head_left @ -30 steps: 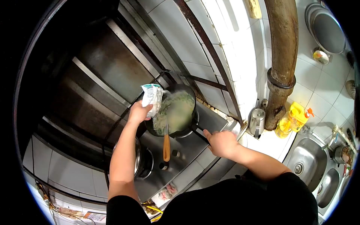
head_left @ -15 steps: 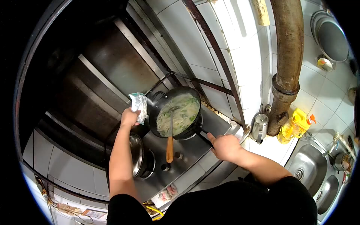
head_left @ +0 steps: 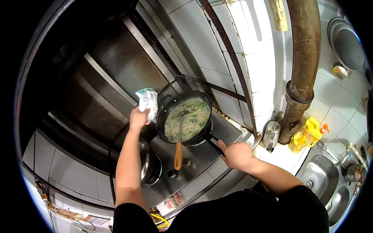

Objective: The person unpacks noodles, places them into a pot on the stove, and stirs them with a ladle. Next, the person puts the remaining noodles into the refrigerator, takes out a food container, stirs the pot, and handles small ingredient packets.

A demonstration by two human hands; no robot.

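A black wok (head_left: 163, 128) holds pale noodles with green leaves (head_left: 190, 121) in cloudy broth. My right hand (head_left: 237, 154) is closed around the wok's long black handle (head_left: 213, 143). In the wok rests a metal ladle (head_left: 179, 151) with a wooden handle, its bowl in the noodles and its handle over the near rim. At the wok's left rim, my left hand (head_left: 139, 118) grips a white plastic packet (head_left: 148, 101) with green and dark print, held tilted upward. What the packet contains is hidden.
The gas stove (head_left: 202, 163) carries a second metal pan (head_left: 144, 157) on the left, partly under my left forearm. A metal jug (head_left: 271, 136) and yellow bottles (head_left: 307, 134) stand on the right ledge, near a steel sink (head_left: 320, 169). A metal frame (head_left: 233, 64) rises behind the stove.
The view has shifted slightly. My left hand and the packet have moved a little up, beside the wok's left rim. My right hand keeps its hold on the handle.
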